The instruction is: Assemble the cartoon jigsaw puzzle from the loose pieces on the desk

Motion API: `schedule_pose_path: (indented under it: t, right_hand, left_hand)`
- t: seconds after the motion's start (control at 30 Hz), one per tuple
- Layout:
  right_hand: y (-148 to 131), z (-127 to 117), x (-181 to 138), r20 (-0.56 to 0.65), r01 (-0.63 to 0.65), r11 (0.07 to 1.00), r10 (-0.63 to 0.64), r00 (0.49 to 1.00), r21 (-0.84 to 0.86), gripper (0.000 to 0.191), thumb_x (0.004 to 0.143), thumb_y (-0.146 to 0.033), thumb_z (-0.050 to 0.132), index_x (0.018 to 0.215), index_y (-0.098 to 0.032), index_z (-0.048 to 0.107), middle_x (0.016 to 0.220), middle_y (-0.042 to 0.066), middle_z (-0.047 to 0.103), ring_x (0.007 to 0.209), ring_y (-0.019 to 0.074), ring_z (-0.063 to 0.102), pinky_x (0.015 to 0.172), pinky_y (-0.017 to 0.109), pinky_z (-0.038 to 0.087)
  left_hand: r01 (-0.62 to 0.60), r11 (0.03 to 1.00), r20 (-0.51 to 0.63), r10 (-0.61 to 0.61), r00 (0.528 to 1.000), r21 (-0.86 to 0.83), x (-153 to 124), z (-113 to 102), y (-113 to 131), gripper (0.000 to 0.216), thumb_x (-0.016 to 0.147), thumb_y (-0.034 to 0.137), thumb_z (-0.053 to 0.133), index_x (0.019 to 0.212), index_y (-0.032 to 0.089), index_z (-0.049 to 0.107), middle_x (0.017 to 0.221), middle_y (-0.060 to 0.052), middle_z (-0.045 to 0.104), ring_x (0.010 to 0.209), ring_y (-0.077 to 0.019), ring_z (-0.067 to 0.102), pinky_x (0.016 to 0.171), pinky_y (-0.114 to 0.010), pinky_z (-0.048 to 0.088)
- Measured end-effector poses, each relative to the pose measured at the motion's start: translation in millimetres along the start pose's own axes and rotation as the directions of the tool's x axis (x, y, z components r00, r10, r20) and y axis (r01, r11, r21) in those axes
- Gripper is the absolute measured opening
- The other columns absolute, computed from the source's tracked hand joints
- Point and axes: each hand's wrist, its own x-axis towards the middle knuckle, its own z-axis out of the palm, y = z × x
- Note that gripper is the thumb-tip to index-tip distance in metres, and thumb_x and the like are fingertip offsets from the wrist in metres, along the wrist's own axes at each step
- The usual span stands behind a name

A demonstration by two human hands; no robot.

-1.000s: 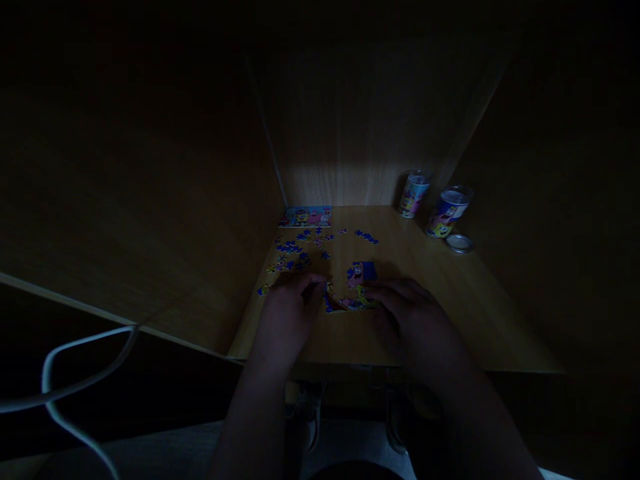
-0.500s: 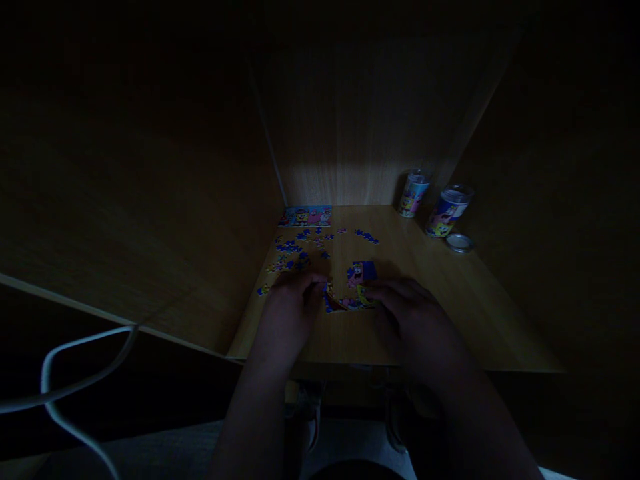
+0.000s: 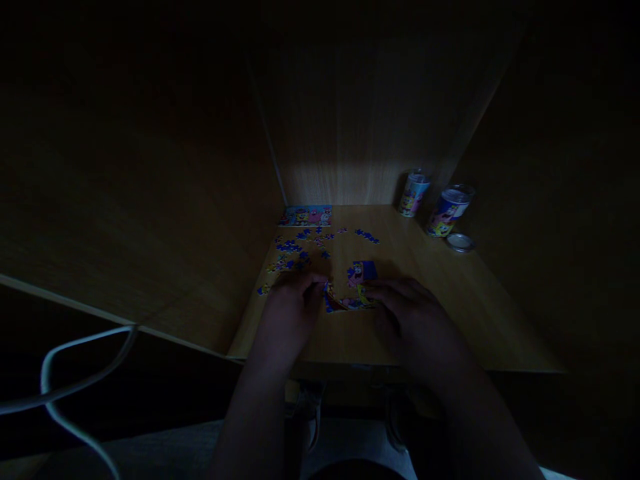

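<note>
A partly joined jigsaw puzzle [image 3: 340,305] lies on the wooden desktop, with a gap in its middle. My left hand [image 3: 293,300] is at its left edge, thumb and index finger pinched on a small puzzle piece [image 3: 327,287] at the puzzle's upper left corner. From the right, my right hand [image 3: 407,307] grips the puzzle's right side, fingertips on a yellow part [image 3: 362,292]. A joined blue and pink section [image 3: 363,272] forms the upper right. Dim light hides the fingertips' exact contact.
Several loose puzzle pieces [image 3: 290,247] are scattered at the left, and a short joined blue strip [image 3: 367,236] lies farther back. A picture card [image 3: 306,216] rests at the back left. Two clear-topped cans [image 3: 413,195] [image 3: 447,213] and a round lid [image 3: 460,242] stand right. A white cable [image 3: 65,417] hangs left.
Hardly anything differs. Both hands stay at the puzzle, with only a very slight shift of the left fingers at its upper left corner.
</note>
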Motion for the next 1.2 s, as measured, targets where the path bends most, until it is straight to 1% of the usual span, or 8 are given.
schedule_pose_path:
  t: [0.1,0.33,0.6,0.77,0.97,1.03,1.2]
  right_hand:
    - [0.2,0.1,0.1,-0.013,0.014,1.000,-0.014,1.000,0.009,0.036,0.097,-0.015,0.059,0.129,-0.023,0.076,0.133,0.009,0.077,0.121,0.0296,0.070,0.112,0.056,0.055]
    - [-2.1,-3.0,0.7,-0.007,0.010,1.000,-0.010,1.000,0.004,0.035,0.097,-0.014,0.060,0.126,-0.022,0.077,0.132,0.010,0.077,0.121,0.0306,0.070,0.110,0.055,0.057]
    - [-0.5,-0.7,0.3,-0.019,0.010,1.000,-0.010,1.000,0.004,0.036,0.097,-0.014,0.061,0.128,-0.023,0.077,0.132,0.010,0.078,0.120,0.0304,0.070,0.109,0.055,0.057]
    - [-0.6,-1.8,0.7,-0.007,0.018,1.000,-0.018,1.000,0.014,0.036,0.097,-0.013,0.060,0.128,-0.022,0.076,0.132,0.009,0.077,0.120,0.0295,0.070,0.110,0.054,0.057]
    - [-0.7,-1.3,0.1,-0.011,0.017,1.000,-0.017,1.000,0.005,0.035,0.098,-0.014,0.060,0.128,-0.022,0.076,0.133,0.010,0.077,0.121,0.0301,0.069,0.112,0.057,0.056]
    - [-0.1,-0.6,-0.2,-0.011,0.018,1.000,-0.018,1.000,0.006,0.035,0.098,-0.014,0.060,0.128,-0.022,0.075,0.133,0.010,0.077,0.120,0.0299,0.069,0.111,0.057,0.057]
    - [0.2,0.1,0.1,-0.011,0.022,1.000,-0.022,1.000,0.002,0.036,0.097,-0.014,0.060,0.128,-0.023,0.075,0.133,0.010,0.077,0.121,0.0305,0.070,0.111,0.057,0.056]
  left_hand:
    - [0.012,1.000,0.004,-0.012,1.000,0.004,0.0,0.0,0.5,0.021,0.103,0.019,0.061,0.104,0.030,0.079,0.110,0.000,0.082,0.106,-0.0253,0.075,0.097,-0.039,0.055]
    - [0.002,1.000,-0.010,-0.002,1.000,-0.003,0.1,0.3,0.6,0.019,0.101,0.019,0.064,0.102,0.030,0.079,0.107,0.000,0.082,0.102,-0.0254,0.075,0.093,-0.038,0.055]
    - [0.011,0.999,-0.017,-0.010,1.000,0.036,-0.5,0.5,-1.0,0.017,0.101,0.022,0.064,0.104,0.030,0.079,0.107,-0.001,0.082,0.104,-0.0270,0.075,0.094,-0.039,0.056]
    - [0.025,0.999,-0.012,-0.025,1.000,-0.021,-1.2,-1.0,-0.8,0.017,0.101,0.023,0.064,0.107,0.029,0.079,0.109,-0.002,0.082,0.104,-0.0266,0.076,0.095,-0.039,0.057]
    - [0.028,0.997,-0.030,-0.031,0.999,-0.077,-1.1,-3.5,-0.3,0.019,0.103,0.025,0.063,0.111,0.029,0.080,0.110,-0.001,0.083,0.104,-0.0255,0.077,0.099,-0.039,0.058]
    - [0.022,0.995,-0.034,-0.025,0.999,-0.092,-1.4,-3.8,-0.8,0.021,0.104,0.025,0.061,0.112,0.029,0.079,0.112,-0.002,0.083,0.107,-0.0255,0.077,0.101,-0.040,0.058]
    - [-0.016,0.991,-0.057,0.008,0.998,-0.134,-1.8,-3.3,-2.9,0.027,0.104,0.024,0.057,0.120,0.028,0.079,0.126,-0.004,0.080,0.118,-0.0257,0.074,0.107,-0.041,0.056]
